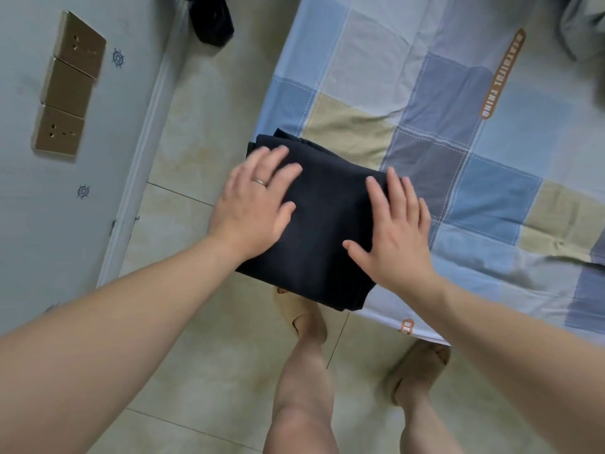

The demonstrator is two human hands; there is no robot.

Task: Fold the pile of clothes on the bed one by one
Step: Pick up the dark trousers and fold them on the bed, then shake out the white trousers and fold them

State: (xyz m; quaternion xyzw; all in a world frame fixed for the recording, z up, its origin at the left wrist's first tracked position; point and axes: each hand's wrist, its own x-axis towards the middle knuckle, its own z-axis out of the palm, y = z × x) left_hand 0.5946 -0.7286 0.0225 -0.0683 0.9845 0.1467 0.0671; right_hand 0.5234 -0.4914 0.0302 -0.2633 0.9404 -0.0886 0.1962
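Dark garment [327,224]: folded into a block on the near corner of the checked bed [491,198], its left edge overhanging the floor. Risk: a sideways smoothing push could slide it off or loosen the layers. Left hand [255,204]: flat on the garment's left part, fingers straight and spread, pressing, grasping nothing. Right hand [399,231]: likewise flat, at the right edge. Ring [259,182]: on a left finger.

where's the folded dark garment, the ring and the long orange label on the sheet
folded dark garment [322,224]: head view, on the middle of its flat top layer
ring [259,182]: head view, on the band where it crosses the finger
orange label [503,75]: head view, on the middle of the strip, among the white letters
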